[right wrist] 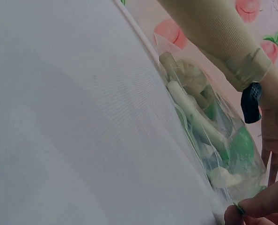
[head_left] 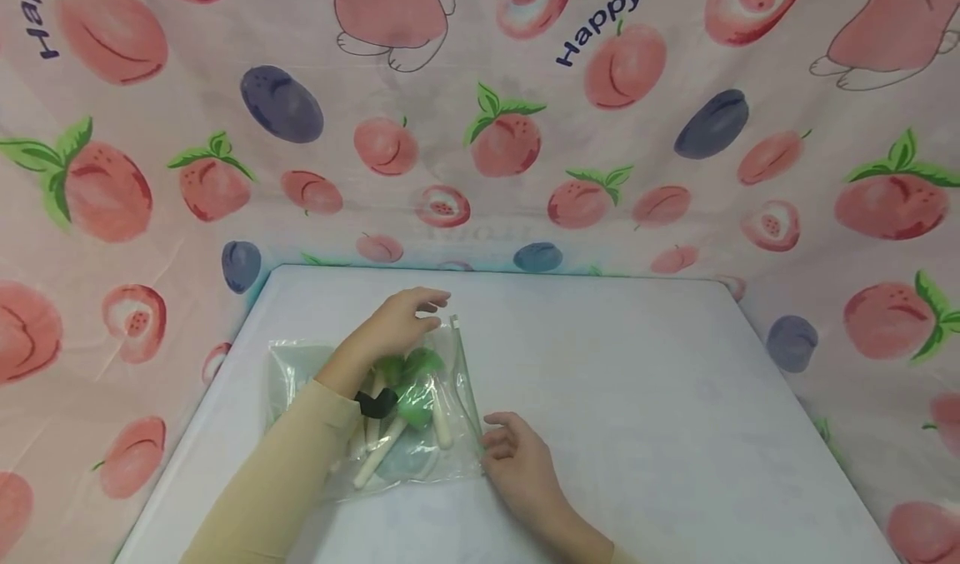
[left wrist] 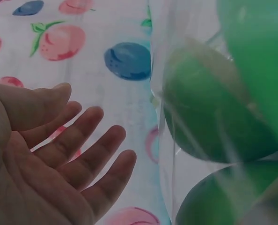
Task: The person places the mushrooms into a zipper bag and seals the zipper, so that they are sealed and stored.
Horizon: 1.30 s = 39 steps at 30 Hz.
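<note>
A clear zip bag (head_left: 288, 364) lies on the table, with a green zip edge (head_left: 467, 381) along its right side. Through the plastic show several things with rounded green heads (head_left: 417, 401) and cream sticks (head_left: 380, 453); their exact kind is unclear. My left hand (head_left: 401, 318) hovers over the bag's far part, its fingers relaxed and holding nothing; the left wrist view shows the palm (left wrist: 40, 173) beside the bag. At the bag's near right corner, my right hand (head_left: 525, 468) pinches the green edge between thumb (right wrist: 265, 201) and finger. A small white slider (head_left: 453, 321) sits at the strip's far end.
The bag is on the left half of a white table (head_left: 637, 381). A fruit-printed cloth (head_left: 450, 147) hangs behind the table and at both sides. A black band (head_left: 377, 403) is on my left wrist, above the bag.
</note>
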### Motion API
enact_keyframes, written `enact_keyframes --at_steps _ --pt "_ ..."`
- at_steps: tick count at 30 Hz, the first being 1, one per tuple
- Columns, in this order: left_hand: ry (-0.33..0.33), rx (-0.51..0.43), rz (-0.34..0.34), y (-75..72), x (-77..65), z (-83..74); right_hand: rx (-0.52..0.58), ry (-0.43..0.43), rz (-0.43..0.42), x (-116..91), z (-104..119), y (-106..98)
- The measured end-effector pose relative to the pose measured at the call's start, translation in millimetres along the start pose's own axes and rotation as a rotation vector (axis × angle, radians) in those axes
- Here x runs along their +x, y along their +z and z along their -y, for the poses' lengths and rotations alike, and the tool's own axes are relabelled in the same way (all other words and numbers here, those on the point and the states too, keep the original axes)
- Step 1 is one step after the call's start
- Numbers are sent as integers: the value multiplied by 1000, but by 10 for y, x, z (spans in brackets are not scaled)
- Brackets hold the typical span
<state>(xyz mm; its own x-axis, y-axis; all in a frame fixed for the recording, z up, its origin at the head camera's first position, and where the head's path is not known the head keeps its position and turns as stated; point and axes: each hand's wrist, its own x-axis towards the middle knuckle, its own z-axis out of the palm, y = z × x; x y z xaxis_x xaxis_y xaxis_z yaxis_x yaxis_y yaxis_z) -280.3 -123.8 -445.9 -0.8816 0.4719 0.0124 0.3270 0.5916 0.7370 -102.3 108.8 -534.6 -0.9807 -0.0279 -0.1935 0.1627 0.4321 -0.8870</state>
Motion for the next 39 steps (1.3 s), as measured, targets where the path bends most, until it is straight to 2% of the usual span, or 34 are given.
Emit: enact_keyframes --at_steps 6,17,23,34,39 --pt "-8 -12 55 -21 159 72 -7 20 -12 -3 13 5" --pt "-12 -72 96 -6 371 190 20 10 -58 -1 0 24" --pt "-48 -81 135 18 439 203 43 -8 -58 -4 -9 18" --pt "-93 -63 171 102 521 284 62 13 -88 9 -21 21" --pt "-123 -125 161 114 509 287 81 9 -73 8 -35 3"
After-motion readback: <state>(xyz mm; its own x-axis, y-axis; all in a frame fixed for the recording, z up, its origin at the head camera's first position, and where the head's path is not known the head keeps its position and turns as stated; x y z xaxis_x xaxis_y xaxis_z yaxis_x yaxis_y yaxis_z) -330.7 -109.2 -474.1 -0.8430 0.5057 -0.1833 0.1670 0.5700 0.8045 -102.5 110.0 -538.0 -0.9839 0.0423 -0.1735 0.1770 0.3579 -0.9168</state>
